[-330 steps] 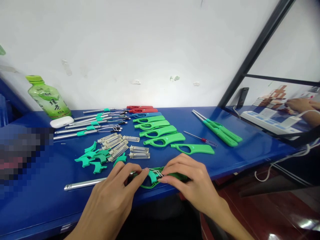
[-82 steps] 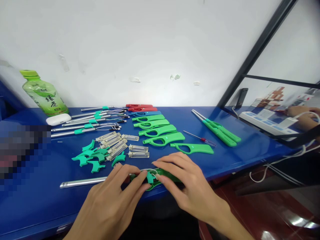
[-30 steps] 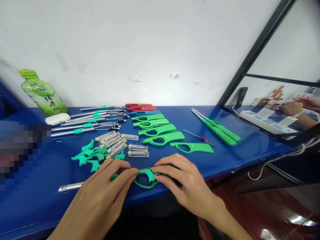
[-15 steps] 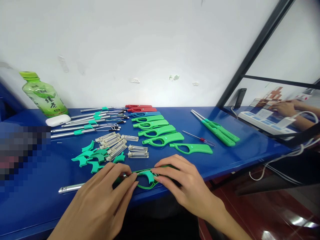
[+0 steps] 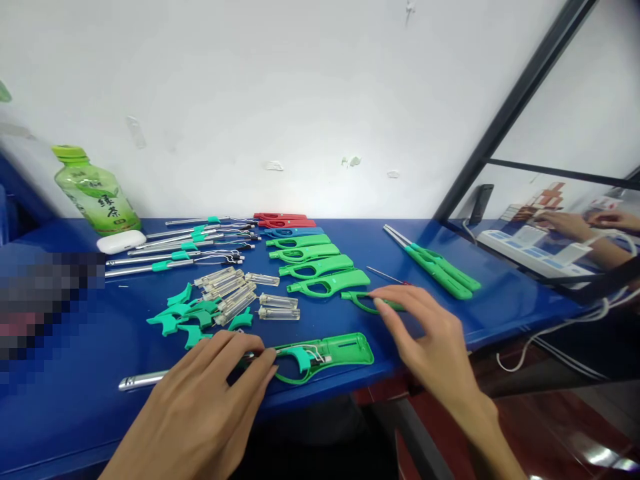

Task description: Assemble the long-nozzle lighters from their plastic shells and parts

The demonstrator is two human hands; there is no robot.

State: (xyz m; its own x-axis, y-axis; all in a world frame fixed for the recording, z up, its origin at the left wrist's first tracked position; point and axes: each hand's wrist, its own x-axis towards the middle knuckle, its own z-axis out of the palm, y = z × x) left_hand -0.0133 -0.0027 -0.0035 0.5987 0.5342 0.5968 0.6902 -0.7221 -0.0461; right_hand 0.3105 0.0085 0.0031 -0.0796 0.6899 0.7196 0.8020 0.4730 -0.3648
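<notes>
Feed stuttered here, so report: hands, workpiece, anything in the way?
Left hand holding open green shell by narrow end. Teal trigger inside. Right hand at loose green cover, grip unclear. Screwdriver just beyond, partly hidden.

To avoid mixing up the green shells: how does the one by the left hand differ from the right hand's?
The near shell holds a teal trigger and white wires; the far shell shows neither.
The near shell's wide end is uncovered; the right hand hides part of the far shell's.
A metal rod lines up with the near shell; no rod shows at the far shell's nose.
Both are green and looped.
</notes>
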